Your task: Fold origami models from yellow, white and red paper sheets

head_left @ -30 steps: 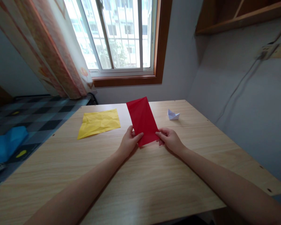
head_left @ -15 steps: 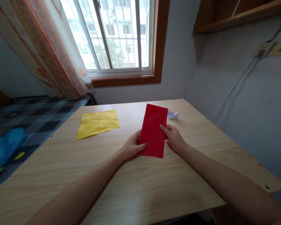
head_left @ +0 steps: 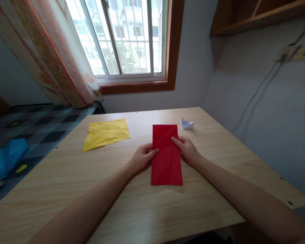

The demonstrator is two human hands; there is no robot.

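while the red paper (head_left: pixel 167 159) lies flat on the table (head_left: pixel 142 206), long edges toward the person, the left hand (head_left: pixel 141 158) and right hand (head_left: pixel 187 149) press open fingers on its sides; even pressure keeps the edges aligned and creases sharp.

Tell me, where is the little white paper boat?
In the head view, the white paper boat sits on the wooden table toward its far right corner, just beyond the right hand and right of the red paper.
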